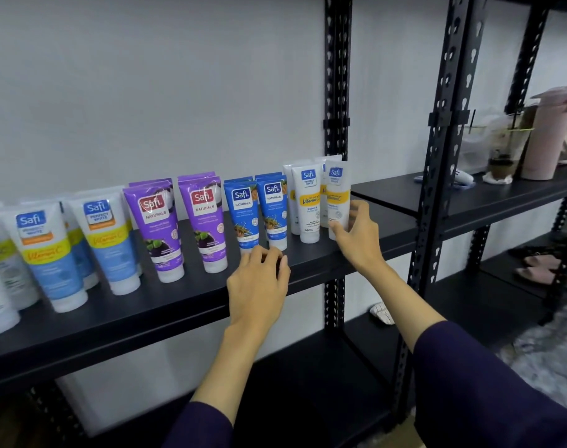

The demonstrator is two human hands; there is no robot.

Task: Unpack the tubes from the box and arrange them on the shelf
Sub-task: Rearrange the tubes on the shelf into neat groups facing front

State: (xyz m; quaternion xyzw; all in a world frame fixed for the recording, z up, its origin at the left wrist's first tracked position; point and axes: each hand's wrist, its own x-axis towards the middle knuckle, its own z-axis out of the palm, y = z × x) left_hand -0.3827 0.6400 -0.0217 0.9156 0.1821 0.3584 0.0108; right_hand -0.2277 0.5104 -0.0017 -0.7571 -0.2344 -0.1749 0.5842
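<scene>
1. Head view: right hand has thumb and fingers curled round the base of the rightmost white tube, standing cap-down, long axis upright, at the row's right end on the shelf.
2. Left hand rests, fingers loosely bent, touching the blue tubes; it holds nothing.
3. Right hand is nearer; any nudge goes leftward toward the neighbouring white tube.

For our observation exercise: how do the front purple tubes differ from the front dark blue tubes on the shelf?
The purple tubes are larger and show dark fruit; the dark blue tubes are smaller and show brown nuts or grain. No hand is at the purple tubes; the left hand is at the blue ones. Both stand cap-down, labelled Safi Naturals.
</scene>
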